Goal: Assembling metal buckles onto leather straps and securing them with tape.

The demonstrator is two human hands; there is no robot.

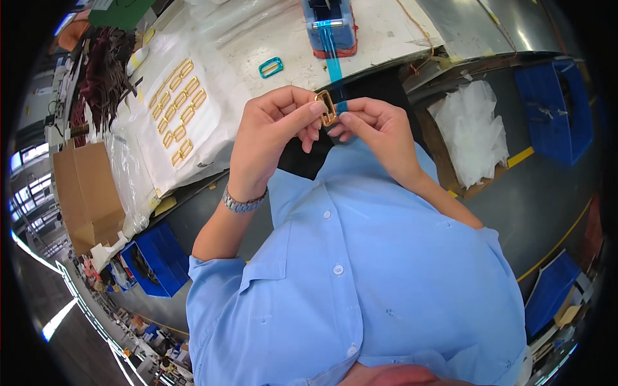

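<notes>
My left hand (273, 122) pinches a gold rectangular slide buckle (327, 108) between thumb and fingers in front of my chest. Close beside it, my right hand (383, 132) is closed on a strip of translucent blue tape (333, 69). The strip runs down from a blue tape dispenser (351, 35) at the table's far side, and its lower end is by the buckle. Whether the tape touches the buckle, I cannot tell. Left of the dispenser lies another buckle covered in blue (271, 67), apart from my hands.
Several gold buckles (168, 114) lie in rows on white sheeting (212, 116) over the worktable. A cardboard box (87, 193) stands at the table's left. Right of me are a carton of white plastic (473, 128) and a blue bin (557, 106); another blue bin (161, 260) sits at lower left.
</notes>
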